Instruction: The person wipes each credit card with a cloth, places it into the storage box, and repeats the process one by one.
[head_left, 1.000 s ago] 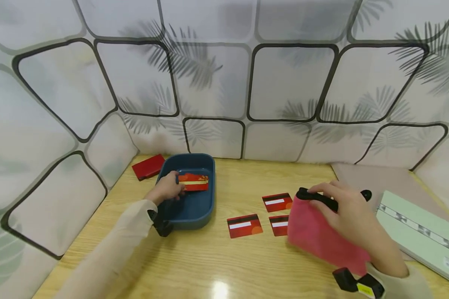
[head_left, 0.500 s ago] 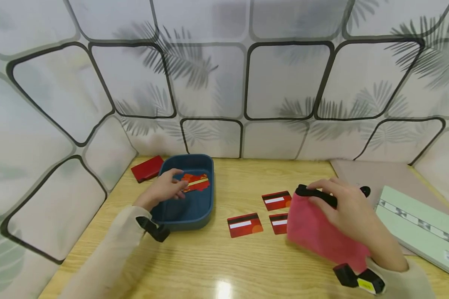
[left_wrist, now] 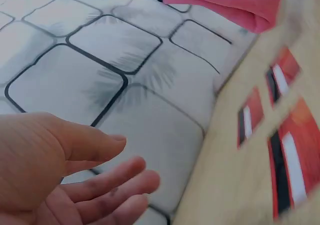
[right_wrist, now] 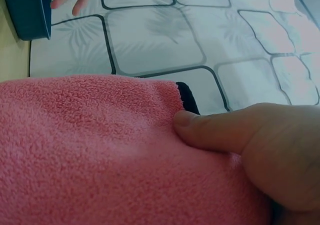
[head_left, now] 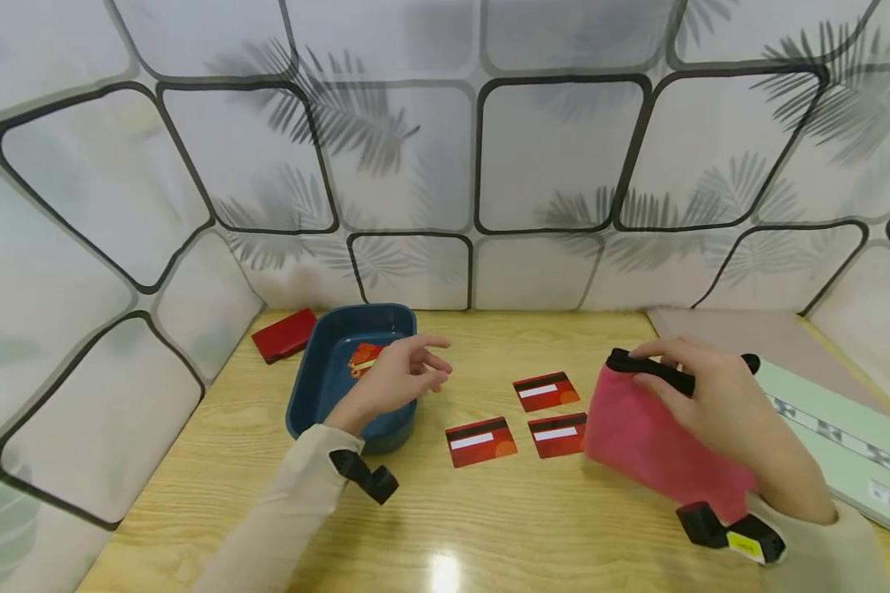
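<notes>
My left hand (head_left: pixel 395 376) hangs above the right side of a blue tray (head_left: pixel 302 395), its fingers loosely spread around nothing. Red and gold cards (head_left: pixel 364 359) lie in the tray, partly hidden by that hand. My right hand (head_left: pixel 727 408) pinches the black edge of a pink fabric pouch (head_left: pixel 656 432) near its top; in the right wrist view the thumb presses on the pink cloth (right_wrist: pixel 90 155). Between tray and pouch, three red cards with black and white stripes lie on the table: one at the back (head_left: pixel 545 392), one at the left (head_left: pixel 480 441), one beside the pouch (head_left: pixel 559 435).
A dark red flat item (head_left: pixel 284 335) lies behind the tray's left side. At the right, a pale green box (head_left: pixel 845 436) rests partly over a greyish sheet (head_left: pixel 771 335). Patterned fabric walls (head_left: pixel 534 165) rise behind the wooden table (head_left: pixel 445 511).
My left hand has let go of a card in the tray and moved right, to above the tray's right rim. My right hand keeps its hold on the pouch.
</notes>
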The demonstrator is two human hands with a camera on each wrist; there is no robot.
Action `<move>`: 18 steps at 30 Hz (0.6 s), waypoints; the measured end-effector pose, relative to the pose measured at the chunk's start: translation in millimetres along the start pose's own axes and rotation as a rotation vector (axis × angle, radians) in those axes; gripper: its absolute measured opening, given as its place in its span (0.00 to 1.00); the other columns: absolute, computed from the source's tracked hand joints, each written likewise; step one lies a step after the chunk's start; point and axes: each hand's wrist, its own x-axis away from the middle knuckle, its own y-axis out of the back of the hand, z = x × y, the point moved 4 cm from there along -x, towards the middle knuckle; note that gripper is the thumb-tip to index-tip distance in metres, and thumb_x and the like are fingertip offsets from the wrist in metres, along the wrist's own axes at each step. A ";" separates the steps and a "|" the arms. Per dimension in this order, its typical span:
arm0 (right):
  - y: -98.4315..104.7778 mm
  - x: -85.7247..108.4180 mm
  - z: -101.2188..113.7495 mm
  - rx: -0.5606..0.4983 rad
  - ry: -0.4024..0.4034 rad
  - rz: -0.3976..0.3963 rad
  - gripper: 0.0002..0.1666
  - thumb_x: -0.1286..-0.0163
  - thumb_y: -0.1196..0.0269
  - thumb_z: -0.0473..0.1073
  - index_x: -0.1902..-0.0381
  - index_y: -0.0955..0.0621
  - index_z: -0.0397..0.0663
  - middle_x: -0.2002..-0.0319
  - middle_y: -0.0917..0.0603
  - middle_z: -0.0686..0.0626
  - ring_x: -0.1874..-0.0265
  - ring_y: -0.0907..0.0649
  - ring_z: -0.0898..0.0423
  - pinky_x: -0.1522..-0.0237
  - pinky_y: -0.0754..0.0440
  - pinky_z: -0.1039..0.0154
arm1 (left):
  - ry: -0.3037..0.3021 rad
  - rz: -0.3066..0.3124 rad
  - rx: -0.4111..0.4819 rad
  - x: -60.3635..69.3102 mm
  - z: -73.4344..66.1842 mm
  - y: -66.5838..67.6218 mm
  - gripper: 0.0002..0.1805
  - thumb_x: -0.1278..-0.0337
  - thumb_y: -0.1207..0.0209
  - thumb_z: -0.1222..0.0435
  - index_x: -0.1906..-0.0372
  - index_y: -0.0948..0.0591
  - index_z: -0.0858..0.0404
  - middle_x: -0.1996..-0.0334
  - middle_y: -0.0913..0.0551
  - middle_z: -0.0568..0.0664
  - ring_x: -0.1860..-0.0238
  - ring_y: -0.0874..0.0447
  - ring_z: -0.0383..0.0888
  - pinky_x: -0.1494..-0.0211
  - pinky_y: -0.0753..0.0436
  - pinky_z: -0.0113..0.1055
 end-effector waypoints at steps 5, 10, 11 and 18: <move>0.9 -1.4 -7.6 0.001 0.012 0.001 0.22 0.54 0.26 0.31 0.59 0.17 0.50 0.67 0.16 0.54 0.70 0.23 0.60 0.64 0.28 0.72 | 0.065 -0.002 -0.042 -26.7 -5.3 -28.9 0.20 0.41 0.39 0.71 0.42 0.24 0.67 0.59 0.14 0.60 0.65 0.15 0.49 0.64 0.18 0.32; 0.6 0.5 -11.3 0.014 0.003 0.003 0.22 0.54 0.26 0.32 0.60 0.17 0.51 0.69 0.17 0.55 0.71 0.25 0.61 0.66 0.29 0.72 | 0.174 0.123 -0.021 -42.5 0.4 -69.9 0.20 0.45 0.35 0.68 0.46 0.22 0.67 0.57 0.17 0.58 0.62 0.18 0.47 0.63 0.18 0.34; 0.8 0.7 -11.7 0.016 -0.001 0.002 0.22 0.54 0.26 0.31 0.60 0.17 0.51 0.69 0.17 0.55 0.71 0.25 0.61 0.66 0.29 0.72 | 0.193 0.117 0.007 -44.7 2.6 -75.8 0.20 0.46 0.35 0.68 0.46 0.22 0.66 0.57 0.18 0.58 0.61 0.19 0.47 0.64 0.18 0.34; -0.5 -0.6 -12.0 0.011 0.003 0.011 0.20 0.53 0.26 0.31 0.61 0.17 0.50 0.69 0.17 0.54 0.71 0.25 0.62 0.65 0.29 0.71 | 0.277 -0.047 0.158 -61.3 25.6 -101.5 0.25 0.55 0.28 0.67 0.47 0.20 0.63 0.57 0.22 0.58 0.60 0.26 0.46 0.64 0.25 0.33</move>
